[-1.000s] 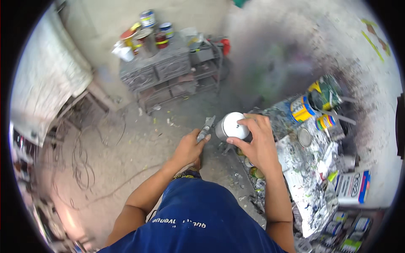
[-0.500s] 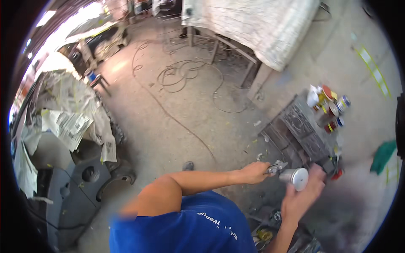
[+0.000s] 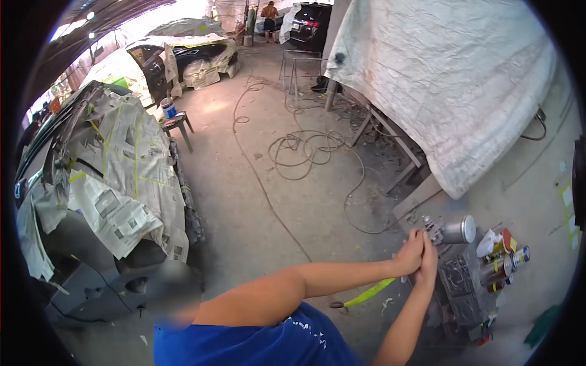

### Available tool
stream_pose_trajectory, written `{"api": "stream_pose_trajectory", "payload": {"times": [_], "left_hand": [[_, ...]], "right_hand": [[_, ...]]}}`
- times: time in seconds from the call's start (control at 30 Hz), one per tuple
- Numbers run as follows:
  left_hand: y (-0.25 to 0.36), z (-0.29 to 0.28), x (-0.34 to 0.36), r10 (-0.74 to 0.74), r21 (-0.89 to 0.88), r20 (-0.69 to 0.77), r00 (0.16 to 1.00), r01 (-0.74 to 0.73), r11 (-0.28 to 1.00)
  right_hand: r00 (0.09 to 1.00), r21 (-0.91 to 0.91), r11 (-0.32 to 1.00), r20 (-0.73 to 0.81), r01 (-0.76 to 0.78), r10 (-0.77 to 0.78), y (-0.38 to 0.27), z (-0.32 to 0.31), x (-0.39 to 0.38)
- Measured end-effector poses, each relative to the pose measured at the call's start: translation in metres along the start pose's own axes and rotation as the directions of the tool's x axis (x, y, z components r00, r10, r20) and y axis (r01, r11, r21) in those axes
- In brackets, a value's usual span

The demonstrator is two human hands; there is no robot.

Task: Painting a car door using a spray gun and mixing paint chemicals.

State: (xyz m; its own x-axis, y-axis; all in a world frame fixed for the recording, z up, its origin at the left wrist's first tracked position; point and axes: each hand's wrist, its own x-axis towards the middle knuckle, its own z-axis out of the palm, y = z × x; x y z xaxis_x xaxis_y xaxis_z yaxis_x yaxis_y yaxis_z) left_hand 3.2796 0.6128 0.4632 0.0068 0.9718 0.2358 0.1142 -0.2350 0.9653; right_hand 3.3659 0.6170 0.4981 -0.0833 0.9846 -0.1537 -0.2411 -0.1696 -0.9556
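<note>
My left hand (image 3: 408, 255) and my right hand (image 3: 428, 261) are pressed together, both closed around the handle of a paint spray gun (image 3: 433, 227). The gun's silver metal cup (image 3: 458, 230) points to the right, its round pale end facing away from the hands. Much of the handle is hidden by my fingers. Below my hands runs a bright yellow-green strip (image 3: 372, 291); whether it joins the gun I cannot tell.
Beside my hands, a dark box-like stand (image 3: 459, 283) bears several cans (image 3: 497, 268). A white-draped bench (image 3: 452, 91) stands beyond it. A hose (image 3: 305, 155) coils across the floor. At left are a paper-masked car (image 3: 122, 165) and a stool (image 3: 178, 125) bearing a can. Someone (image 3: 269, 21) stands far back.
My right hand has left the cup and joined my left hand at the spray gun's handle. The gun has moved away from me, and the view has tilted up and turned.
</note>
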Motion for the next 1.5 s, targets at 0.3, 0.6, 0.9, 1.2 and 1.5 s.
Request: {"api": "stream_pose_trajectory", "payload": {"times": [0.3,0.6,0.9,1.2,1.5], "left_hand": [[-0.114,-0.153,0.047,-0.086,0.284,0.093,0.992,0.057,0.957],[-0.281,-0.403,0.071,-0.524,0.421,0.390,0.757,0.359,0.833],[-0.385,-0.652,-0.087,-0.830,-0.667,-0.507,0.230,0.506,0.547],[-0.491,-0.742,-0.311,-0.589,0.435,-0.357,0.725,0.687,0.582],[-0.459,-0.930,-0.050,-0.926,-0.514,-0.370,0.074,0.814,0.270]], "right_hand": [[0.969,-0.164,0.978,-0.229,-0.132,0.092,0.091,0.091,0.166],[0.915,-0.699,0.715,-0.289,0.000,-0.282,0.239,0.175,0.353],[0.930,-0.666,0.737,-0.334,-0.118,-0.153,0.238,0.270,0.439],[0.887,-0.596,0.781,-0.443,-0.185,-0.128,0.301,0.367,0.539],[0.828,-0.568,0.792,-0.539,-0.222,-0.155,0.349,0.454,0.600]]}}
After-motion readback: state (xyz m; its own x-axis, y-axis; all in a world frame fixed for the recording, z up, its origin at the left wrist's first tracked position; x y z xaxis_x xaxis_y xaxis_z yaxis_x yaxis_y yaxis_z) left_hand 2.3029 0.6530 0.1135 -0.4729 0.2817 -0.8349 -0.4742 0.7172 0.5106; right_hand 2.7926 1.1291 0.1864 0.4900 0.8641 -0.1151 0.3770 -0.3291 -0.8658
